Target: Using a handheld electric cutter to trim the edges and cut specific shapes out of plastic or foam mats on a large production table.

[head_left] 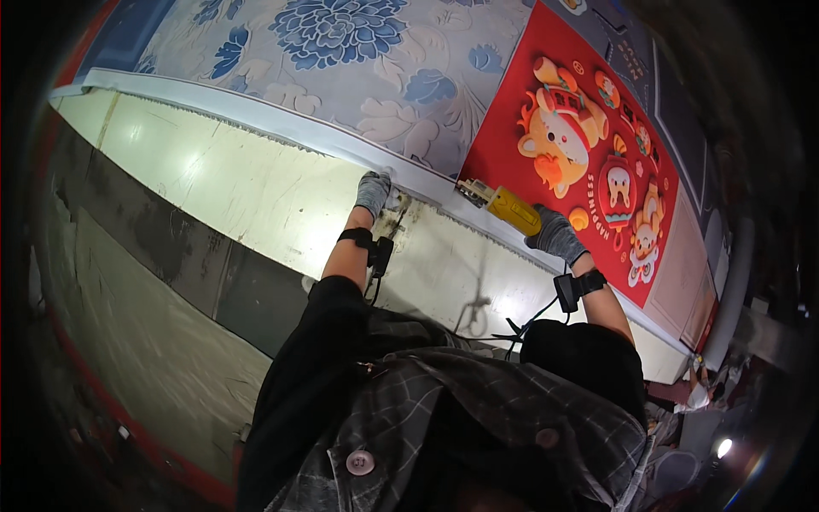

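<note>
Two gloved hands (373, 192) (559, 237), two wristbands (380, 254) (568, 293) and one yellow tool (514, 212) are visible. One red print (627, 136) and two coat buttons (360, 462) (547, 438) can be counted.

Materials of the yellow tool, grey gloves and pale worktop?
Yellow tool: smooth, slightly shiny body, likely plastic; silvery nose suggests metal.
Grey gloves: matte, mottled, probably knit fabric.
Pale worktop: scratched, glossy with bright reflections; painted metal or laminate, can't tell.

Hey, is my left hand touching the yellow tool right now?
Apart. The head view shows a stretch of white edging between the left hand and the yellow tool, which the right hand holds.
</note>
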The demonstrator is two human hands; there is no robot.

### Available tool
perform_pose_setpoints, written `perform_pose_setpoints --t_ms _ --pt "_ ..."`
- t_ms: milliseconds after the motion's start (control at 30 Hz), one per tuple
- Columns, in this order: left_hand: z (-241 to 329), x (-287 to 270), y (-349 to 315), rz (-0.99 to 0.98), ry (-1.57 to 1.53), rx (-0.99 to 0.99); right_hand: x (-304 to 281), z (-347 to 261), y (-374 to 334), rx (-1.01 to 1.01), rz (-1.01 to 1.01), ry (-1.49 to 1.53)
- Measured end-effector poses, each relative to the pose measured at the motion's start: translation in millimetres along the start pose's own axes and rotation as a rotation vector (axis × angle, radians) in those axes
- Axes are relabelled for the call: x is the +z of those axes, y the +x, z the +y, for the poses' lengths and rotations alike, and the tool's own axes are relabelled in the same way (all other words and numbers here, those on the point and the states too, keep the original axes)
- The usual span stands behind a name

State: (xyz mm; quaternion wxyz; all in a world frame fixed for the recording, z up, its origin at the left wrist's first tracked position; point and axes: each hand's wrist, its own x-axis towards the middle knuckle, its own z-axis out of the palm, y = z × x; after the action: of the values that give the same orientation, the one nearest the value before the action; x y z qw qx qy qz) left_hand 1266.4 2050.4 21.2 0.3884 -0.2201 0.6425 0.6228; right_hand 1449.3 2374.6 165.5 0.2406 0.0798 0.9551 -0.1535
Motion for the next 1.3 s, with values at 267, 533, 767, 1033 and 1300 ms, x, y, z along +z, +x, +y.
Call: perform_pose_setpoints --t_ms 267,533,767,1033,1300 --pt "1 8 -8 0.040 0.104 0.066 -10 -1 38 -0.022 -0.095 0.038" --pt "10 9 -18 0.096 0.196 0.106 1 -6 77 -0.129 -0.104 0.113" --pt "14 3 -27 0.040 0.086 0.069 -5 -36 84 -0.089 -0.191 0.252" --pt "17 5 -25 0.033 0.331 0.106 55 6 80 -0.200 -0.035 0.330" --pt "5 -10 -21 0.001 0.024 0.046 38 -22 89 -0.087 -0.087 0.183"
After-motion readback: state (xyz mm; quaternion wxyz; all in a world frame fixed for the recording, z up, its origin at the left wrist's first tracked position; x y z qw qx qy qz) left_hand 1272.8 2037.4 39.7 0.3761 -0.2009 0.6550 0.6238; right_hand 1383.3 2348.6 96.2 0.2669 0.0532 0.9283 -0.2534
